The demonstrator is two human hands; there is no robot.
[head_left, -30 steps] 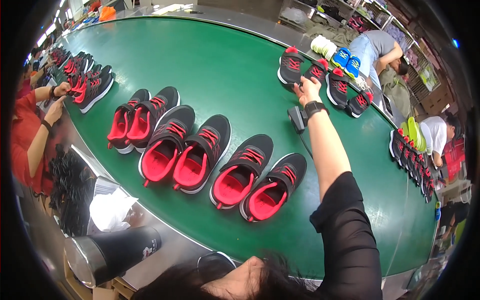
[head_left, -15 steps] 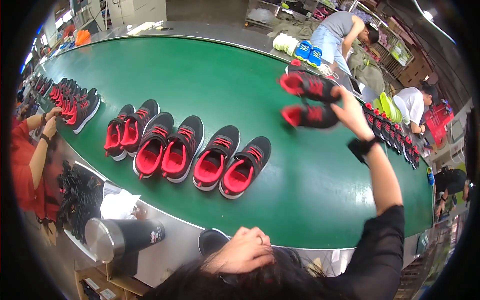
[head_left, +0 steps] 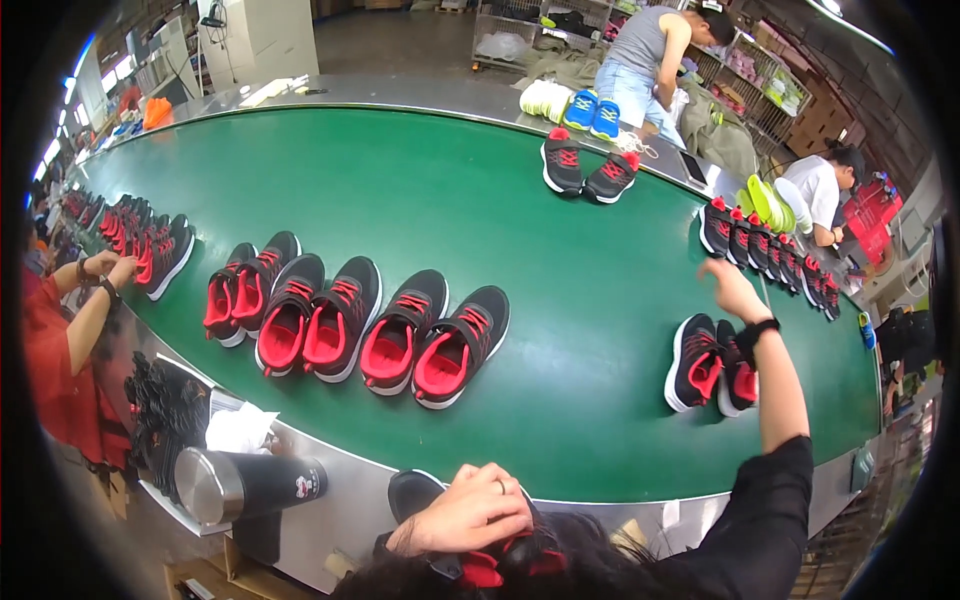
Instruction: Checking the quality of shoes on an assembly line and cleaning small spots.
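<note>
Pair of black trainers (head_left: 688, 355) with red linings and laces, upright on white soles toward the right side of a green-topped table (head_left: 560, 330). Just beyond the pair, right hand (head_left: 736, 291) with fingers loosely bent and apart, holding nothing; dark band at the wrist, partly covering the second shoe from view. At the near edge, left hand (head_left: 468, 512) laid over another black shoe (head_left: 412, 492) with red showing below; fingers bent and close together, ring on one, firmness of grip impossible to tell behind dark hair.

Left of centre, row of six matching shoes (head_left: 352, 283), red openings facing near. At the far edge, one more pair (head_left: 563, 167), with blue shoes (head_left: 580, 112) behind. At far right, line of black-and-red shoes (head_left: 740, 240) beside yellow-green ones (head_left: 768, 205). At near left, dark tumbler (head_left: 275, 478) on its side, crumpled white paper (head_left: 238, 430), and co-worker in red (head_left: 65, 350), hands at more shoes (head_left: 168, 258).
</note>
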